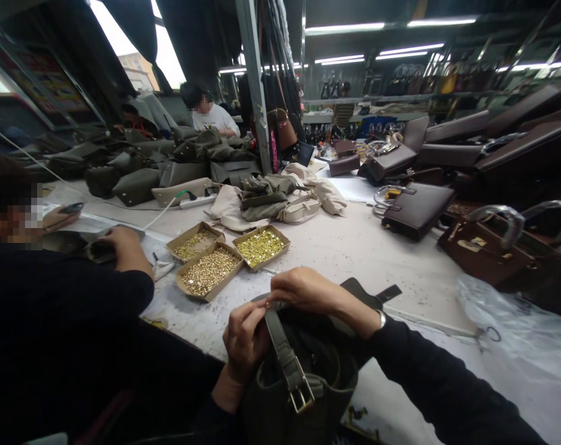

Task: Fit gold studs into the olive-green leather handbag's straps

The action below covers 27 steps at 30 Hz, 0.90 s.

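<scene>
A dark olive bag [280,395] stands at the table's near edge, its mouth gaping toward me. Across its top runs a strap [280,340] with a gold buckle [302,395] at the lower end. My left hand [245,337] pinches the strap's upper end from the left. From above, my right hand [303,289] closes on the same spot, fingertips meeting those of the left. A tiny gold piece seems to show between the fingertips; its kind is too small to make out. Beyond my hands lie cardboard trays [209,295] of small gold metal pieces.
A co-worker [67,309] sits close on my left, hands on a dark item. Olive bags [136,182] are heaped at the back left, beige and olive bags [280,198] mid-table. Brown handbags [488,241] and clear plastic [526,327] occupy the right. A metal post [256,86] rises behind.
</scene>
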{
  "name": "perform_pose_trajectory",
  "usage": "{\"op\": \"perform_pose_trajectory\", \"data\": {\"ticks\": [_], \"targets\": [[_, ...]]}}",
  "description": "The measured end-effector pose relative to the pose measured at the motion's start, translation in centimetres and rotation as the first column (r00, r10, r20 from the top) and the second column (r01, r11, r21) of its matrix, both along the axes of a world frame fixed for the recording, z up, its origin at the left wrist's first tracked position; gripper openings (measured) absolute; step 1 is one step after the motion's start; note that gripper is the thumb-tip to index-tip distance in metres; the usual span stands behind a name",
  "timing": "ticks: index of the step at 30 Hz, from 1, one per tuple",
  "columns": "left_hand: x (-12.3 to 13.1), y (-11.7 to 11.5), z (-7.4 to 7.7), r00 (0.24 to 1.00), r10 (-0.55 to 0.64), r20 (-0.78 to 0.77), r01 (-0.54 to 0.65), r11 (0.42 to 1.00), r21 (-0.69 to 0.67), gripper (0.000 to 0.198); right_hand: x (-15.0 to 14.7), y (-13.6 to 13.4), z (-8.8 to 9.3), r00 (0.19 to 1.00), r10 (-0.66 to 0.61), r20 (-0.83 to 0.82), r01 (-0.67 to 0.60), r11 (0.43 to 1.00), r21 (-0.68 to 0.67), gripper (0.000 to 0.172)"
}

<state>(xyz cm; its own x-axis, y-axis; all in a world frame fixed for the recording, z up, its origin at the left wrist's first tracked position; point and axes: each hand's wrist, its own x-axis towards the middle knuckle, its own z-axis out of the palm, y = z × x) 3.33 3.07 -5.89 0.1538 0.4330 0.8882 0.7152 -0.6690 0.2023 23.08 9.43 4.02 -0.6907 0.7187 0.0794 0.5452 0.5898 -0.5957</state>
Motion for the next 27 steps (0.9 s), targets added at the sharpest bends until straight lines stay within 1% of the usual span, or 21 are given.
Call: {"op": "perform_pose_trajectory", "data": {"ticks": [2, 3, 5, 7, 9, 10, 11, 13, 14, 16, 17, 18, 19, 21, 22, 23, 25, 26, 27], "targets": [[0.1, 0.2, 1.0, 0.997, 0.035, 0.067, -0.030, 0.997, -0.077, 0.021, 1.7, -1.7, 0.5, 0.981, -0.126, -0.149, 0.133, 0.990, 0.040, 0.021], [0.1, 0.4, 1.6, 0.994, 0.052, 0.098, -0.041, 0.992, -0.116, 0.019, 2.6, -2.9, 0.7, 0.965, -0.150, -0.213, 0.162, 0.986, 0.042, 0.023], [0.1, 0.8, 2.6, 0.983, 0.082, 0.162, -0.050, 0.980, -0.194, 0.013, 4.2, -5.8, 1.0, 0.953, -0.127, -0.274, 0.146, 0.988, 0.048, 0.030], [-0.1, 1.3, 3.6, 0.964, 0.110, 0.241, -0.035, 0.955, -0.294, 0.010, 4.9, -9.0, 0.7, 0.968, -0.083, -0.236, 0.105, 0.991, 0.084, 0.039], [-0.2, 1.7, 4.5, 0.928, 0.151, 0.341, 0.006, 0.907, -0.420, 0.012, 4.9, -11.8, -0.1, 0.987, -0.063, -0.151, 0.084, 0.987, 0.139, 0.050], [-0.3, 2.0, 4.9, 0.905, 0.175, 0.389, 0.037, 0.876, -0.481, 0.015, 4.7, -12.9, -0.6, 0.992, -0.059, -0.113, 0.078, 0.983, 0.167, 0.051], [-0.3, 2.2, 5.5, 0.881, 0.199, 0.430, 0.070, 0.843, -0.533, 0.019, 4.4, -13.6, -1.0, 0.994, -0.059, -0.087, 0.075, 0.979, 0.191, 0.048], [-0.4, 2.6, 6.6, 0.854, 0.241, 0.461, 0.106, 0.788, -0.607, 0.025, 4.2, -14.1, -1.3, 0.995, -0.056, -0.079, 0.073, 0.971, 0.228, 0.029], [-0.5, 2.7, 7.3, 0.854, 0.266, 0.448, 0.089, 0.773, -0.628, 0.027, 4.3, -14.0, -1.2, 0.994, -0.062, -0.091, 0.083, 0.965, 0.247, 0.022], [-1.0, 2.8, 8.6, 0.863, 0.324, 0.388, 0.005, 0.762, -0.647, 0.028, 5.0, -13.4, -0.3, 0.986, -0.090, -0.143, 0.131, 0.942, 0.308, 0.022], [-1.4, 2.7, 9.2, 0.861, 0.351, 0.369, -0.034, 0.763, -0.646, 0.028, 5.6, -12.9, 0.2, 0.979, -0.113, -0.169, 0.167, 0.921, 0.352, 0.024], [-2.0, 2.5, 9.7, 0.855, 0.368, 0.366, -0.054, 0.765, -0.642, 0.029, 6.3, -12.6, 0.6, 0.971, -0.143, -0.190, 0.210, 0.891, 0.402, 0.025], [-2.6, 2.2, 10.0, 0.847, 0.372, 0.379, -0.048, 0.765, -0.642, 0.032, 7.0, -12.2, 0.9, 0.963, -0.171, -0.207, 0.249, 0.857, 0.450, 0.025], [-4.0, 1.4, 10.1, 0.844, 0.365, 0.393, -0.013, 0.746, -0.665, 0.039, 8.1, -11.8, 0.8, 0.955, -0.206, -0.214, 0.290, 0.803, 0.521, 0.027], [-4.5, 0.9, 9.9, 0.853, 0.375, 0.363, -0.027, 0.725, -0.688, 0.043, 8.6, -11.6, 0.3, 0.954, -0.216, -0.208, 0.295, 0.788, 0.540, 0.028], [-4.9, 0.3, 9.5, 0.869, 0.394, 0.300, -0.067, 0.694, -0.717, 0.044, 8.9, -11.5, -0.4, 0.953, -0.223, -0.205, 0.301, 0.782, 0.546, 0.029], [-5.1, -0.7, 8.6, 0.890, 0.437, 0.131, -0.189, 0.616, -0.765, 0.041, 9.5, -11.3, -2.4, 0.943, -0.234, -0.235, 0.326, 0.788, 0.522, 0.029], [-4.8, -1.1, 8.2, 0.890, 0.450, 0.072, -0.235, 0.588, -0.774, 0.037, 9.7, -11.3, -3.5, 0.933, -0.240, -0.268, 0.347, 0.793, 0.500, 0.028], [-4.5, -1.5, 7.9, 0.880, 0.469, 0.072, -0.246, 0.580, -0.777, 0.032, 9.8, -11.3, -4.5, 0.920, -0.243, -0.308, 0.370, 0.796, 0.480, 0.026]]}}
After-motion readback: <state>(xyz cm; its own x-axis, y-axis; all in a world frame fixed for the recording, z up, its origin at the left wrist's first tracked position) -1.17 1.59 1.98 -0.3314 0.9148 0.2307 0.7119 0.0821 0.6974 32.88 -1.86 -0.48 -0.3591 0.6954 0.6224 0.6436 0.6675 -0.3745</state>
